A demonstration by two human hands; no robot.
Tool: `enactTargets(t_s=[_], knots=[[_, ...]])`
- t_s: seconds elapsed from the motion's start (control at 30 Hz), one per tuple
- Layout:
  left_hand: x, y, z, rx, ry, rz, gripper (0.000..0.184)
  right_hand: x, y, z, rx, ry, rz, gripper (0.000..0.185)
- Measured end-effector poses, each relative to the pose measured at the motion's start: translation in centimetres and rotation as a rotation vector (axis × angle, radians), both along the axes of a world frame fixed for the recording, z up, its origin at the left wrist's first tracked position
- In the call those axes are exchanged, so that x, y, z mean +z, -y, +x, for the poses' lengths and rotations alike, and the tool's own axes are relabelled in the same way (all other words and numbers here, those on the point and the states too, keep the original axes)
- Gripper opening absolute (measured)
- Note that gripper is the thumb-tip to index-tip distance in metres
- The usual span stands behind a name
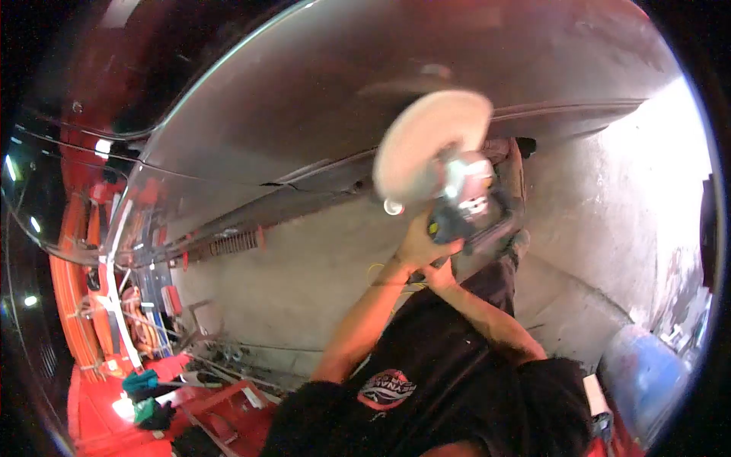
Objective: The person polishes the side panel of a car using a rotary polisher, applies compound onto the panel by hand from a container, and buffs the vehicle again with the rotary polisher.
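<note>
A polisher (470,179) with a wide, cream-coloured round pad (419,137) is held out in front of me, slightly blurred. My left hand (420,242) is wrapped round its dark body just below the head. Lower down, my right hand (439,276) is closed on the dark handle end, partly covered by my left hand and the tool. The pad is beside a dark, glossy car body panel (304,114); whether it touches the panel I cannot tell.
Below the panel lies a grey concrete floor (274,282). A blue rounded container (643,373) stands at the lower right. Green and dark cloths (145,400) rest on a red surface at the lower left, near orange hoses (80,305). A thin yellow cord (375,270) shows near my forearms.
</note>
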State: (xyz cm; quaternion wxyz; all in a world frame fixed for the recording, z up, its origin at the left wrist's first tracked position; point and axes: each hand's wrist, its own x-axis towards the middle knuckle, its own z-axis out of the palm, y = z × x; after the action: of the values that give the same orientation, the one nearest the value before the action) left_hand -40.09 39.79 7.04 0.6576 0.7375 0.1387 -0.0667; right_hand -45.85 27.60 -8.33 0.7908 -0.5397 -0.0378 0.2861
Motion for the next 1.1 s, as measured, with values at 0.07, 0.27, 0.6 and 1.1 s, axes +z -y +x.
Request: enactTargets(t_s=[0.07, 0.27, 0.6, 1.1], knots=[[-4.8, -3.8, -5.3, 0.056, 0.037, 0.059, 0.088, 3.8, -2.6, -1.9, 0.066, 0.059, 0.082, 0.047], [-2.6, -7.9, -9.9, 0.158, 0.253, 0.228, 0.045, 5.5, -5.6, -3.1, 0.337, 0.154, 0.055, 0.042], [2.9, -1.2, -1.5, 0.032, 0.107, -0.104, 0.089, 3.9, -1.5, 0.3, 0.091, 0.143, -0.053, 0.052], [5.9, -1.3, 3.6, 0.033, 0.455, -0.513, 0.082, 16.7, 1.7, 9.9, -0.085, 0.623, -0.27, 0.046]])
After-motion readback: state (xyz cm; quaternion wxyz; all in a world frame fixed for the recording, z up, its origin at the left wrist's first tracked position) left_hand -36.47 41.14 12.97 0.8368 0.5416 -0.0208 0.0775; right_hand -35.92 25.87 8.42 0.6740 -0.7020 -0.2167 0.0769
